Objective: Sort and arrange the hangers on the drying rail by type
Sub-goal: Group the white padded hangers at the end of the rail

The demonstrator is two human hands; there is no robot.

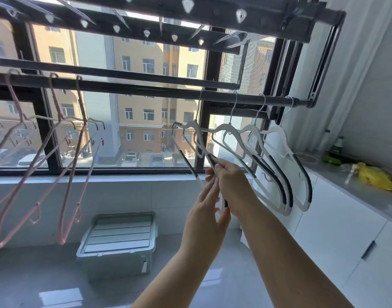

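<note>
With pink slim hangers [81, 107] left and white black-ribbed plastic hangers [277, 141] right on the dark metal rail [135, 87], sorting looks nearly done; my right hand [230, 185] grips the leftmost white hanger [201, 141], my left hand [207, 211] loose-fingered beside it.

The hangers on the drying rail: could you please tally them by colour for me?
Thin pink hangers: 3 (the frame's left edge may hide more)
White plastic hangers with black grip strips: 4, one gripped by the right hand
Total: 7
</note>
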